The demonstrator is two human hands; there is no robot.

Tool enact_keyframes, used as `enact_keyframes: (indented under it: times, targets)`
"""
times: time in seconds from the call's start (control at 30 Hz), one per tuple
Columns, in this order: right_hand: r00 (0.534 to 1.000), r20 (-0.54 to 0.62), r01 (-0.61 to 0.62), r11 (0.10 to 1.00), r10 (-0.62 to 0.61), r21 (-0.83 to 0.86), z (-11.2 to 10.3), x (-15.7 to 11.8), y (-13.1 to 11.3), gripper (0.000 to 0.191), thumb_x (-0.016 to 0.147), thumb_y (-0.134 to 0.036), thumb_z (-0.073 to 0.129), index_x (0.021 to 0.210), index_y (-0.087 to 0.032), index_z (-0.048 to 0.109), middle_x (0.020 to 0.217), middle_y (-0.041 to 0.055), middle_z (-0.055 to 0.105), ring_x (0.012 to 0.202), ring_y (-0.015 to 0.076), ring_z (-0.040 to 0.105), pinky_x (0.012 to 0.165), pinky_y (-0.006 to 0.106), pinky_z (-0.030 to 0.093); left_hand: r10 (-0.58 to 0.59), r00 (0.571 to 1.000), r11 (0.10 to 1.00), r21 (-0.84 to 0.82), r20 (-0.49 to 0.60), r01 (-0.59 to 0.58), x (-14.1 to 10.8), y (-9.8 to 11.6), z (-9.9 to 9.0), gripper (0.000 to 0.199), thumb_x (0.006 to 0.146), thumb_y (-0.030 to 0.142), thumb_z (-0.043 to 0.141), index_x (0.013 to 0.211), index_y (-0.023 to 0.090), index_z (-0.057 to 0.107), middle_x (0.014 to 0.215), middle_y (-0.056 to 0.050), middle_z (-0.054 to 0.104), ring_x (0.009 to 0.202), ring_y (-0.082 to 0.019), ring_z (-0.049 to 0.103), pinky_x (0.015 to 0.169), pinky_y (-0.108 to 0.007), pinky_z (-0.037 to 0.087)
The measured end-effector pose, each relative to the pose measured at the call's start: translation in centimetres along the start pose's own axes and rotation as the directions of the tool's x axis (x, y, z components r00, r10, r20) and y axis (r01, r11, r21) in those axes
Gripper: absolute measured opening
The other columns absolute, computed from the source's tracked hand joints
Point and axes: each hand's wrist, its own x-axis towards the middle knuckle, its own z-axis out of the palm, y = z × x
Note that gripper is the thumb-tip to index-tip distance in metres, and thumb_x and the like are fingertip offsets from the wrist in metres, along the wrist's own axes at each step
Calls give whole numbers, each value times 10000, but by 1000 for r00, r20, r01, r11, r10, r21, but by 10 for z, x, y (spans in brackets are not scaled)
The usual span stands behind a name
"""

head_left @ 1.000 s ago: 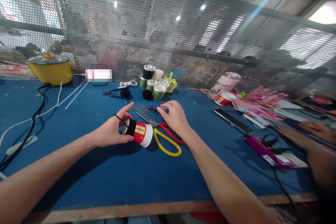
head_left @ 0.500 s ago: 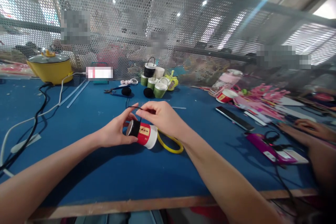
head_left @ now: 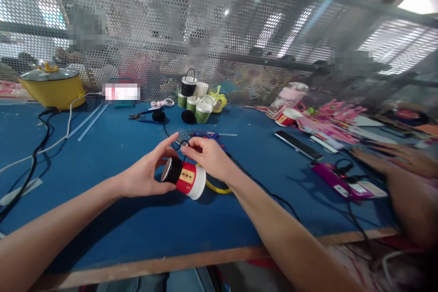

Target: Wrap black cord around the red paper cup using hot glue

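A small paper cup (head_left: 196,182), red and white with a yellow label, lies tipped on its side, its dark end to the left. Black cord (head_left: 176,169) is wound around that end. My left hand (head_left: 145,178) grips the cup there between thumb and fingers, its index finger raised. Just above the cup, my right hand (head_left: 211,157) pinches a loop of the black cord (head_left: 180,143). The strand trails back toward a black yarn ball (head_left: 158,115). Part of a yellow ring (head_left: 219,189) shows under my right wrist. Behind my right hand lies a blue glue gun (head_left: 207,135).
Green, white and black cups (head_left: 203,112) stand at the back beside pliers (head_left: 137,117). A yellow pot (head_left: 51,89) is at left. Rightward lie a phone (head_left: 297,145), a purple power strip (head_left: 331,180), pink strips (head_left: 342,123) and another person's hands (head_left: 393,159).
My right hand has shifted slightly down with the cord, which now forms a small loop. The glue gun has come into sight behind it. The view has turned slightly.
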Motion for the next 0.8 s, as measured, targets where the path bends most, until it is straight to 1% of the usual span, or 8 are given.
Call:
enact_keyframes:
  times: [0.13, 0.3, 0.4, 0.5, 0.57, 0.63, 0.7, 0.8]
  targets:
    - [1000, 12, -22, 999, 22, 46, 2, -3, -1, 298, 801, -368, 525, 591, -192, 408, 553, -62, 364, 529, 87, 324, 507, 243, 276, 61, 998, 998, 15, -13, -60, -1, 3, 3, 965, 701, 93, 648, 1440, 290, 59, 1167, -84, 467, 1149, -248, 466, 1023, -463, 355]
    - [996, 52, -74, 996, 71, 52, 2, -5, -3, 264, 813, -349, 519, 622, -185, 438, 581, -52, 404, 550, 91, 347, 510, 240, 280, 107, 994, 993, 46, -7, -107, -2, 5, 5, 939, 719, 75, 629, 1435, 319, 72, 1178, -75, 471, 1137, -238, 489, 1012, -437, 385]
    - [987, 107, -133, 987, 123, 90, 3, -6, -4, 268, 829, -363, 506, 641, -188, 429, 594, -52, 416, 546, 89, 357, 503, 235, 288, 135, 991, 987, 93, -4, -134, -3, 5, 4, 922, 729, 91, 627, 1433, 325, 79, 1199, -80, 468, 1141, -244, 495, 1009, -437, 397]
    - [973, 177, -172, 978, 149, 119, 3, -6, -1, 273, 856, -394, 465, 679, -193, 410, 628, -50, 419, 556, 92, 375, 504, 234, 305, 173, 985, 967, 191, -2, -169, -4, 4, 3, 905, 737, 111, 630, 1434, 318, 91, 1226, -91, 468, 1164, -259, 483, 1043, -466, 359]
    - [969, 211, -156, 982, 131, 110, 3, -6, 3, 279, 877, -412, 425, 699, -198, 396, 653, -47, 412, 570, 95, 381, 513, 237, 316, 194, 981, 948, 254, 12, -191, -5, 4, 3, 893, 745, 128, 634, 1436, 308, 97, 1250, -100, 465, 1182, -268, 470, 1067, -481, 325]
    - [970, 222, -120, 990, 100, 77, 3, -6, 5, 277, 891, -412, 395, 712, -202, 386, 669, -45, 407, 586, 100, 384, 528, 243, 323, 205, 978, 934, 291, 30, -205, -4, 3, 3, 888, 752, 145, 638, 1437, 303, 96, 1279, -106, 455, 1189, -271, 464, 1079, -486, 310]
    - [975, 206, -89, 996, 83, 23, 3, -5, 4, 266, 901, -388, 383, 709, -204, 376, 676, -42, 408, 599, 104, 388, 542, 247, 325, 207, 978, 926, 315, 38, -208, -4, 3, 2, 888, 756, 159, 644, 1437, 311, 94, 1304, -107, 445, 1195, -274, 459, 1078, -489, 312]
    - [984, 148, -85, 994, 94, -66, 3, -6, 0, 265, 911, -345, 376, 684, -209, 348, 662, -40, 411, 602, 109, 394, 545, 252, 315, 195, 980, 923, 332, 30, -194, -3, 1, 1, 876, 764, 181, 650, 1432, 337, 104, 1302, -94, 455, 1208, -275, 444, 1062, -493, 334]
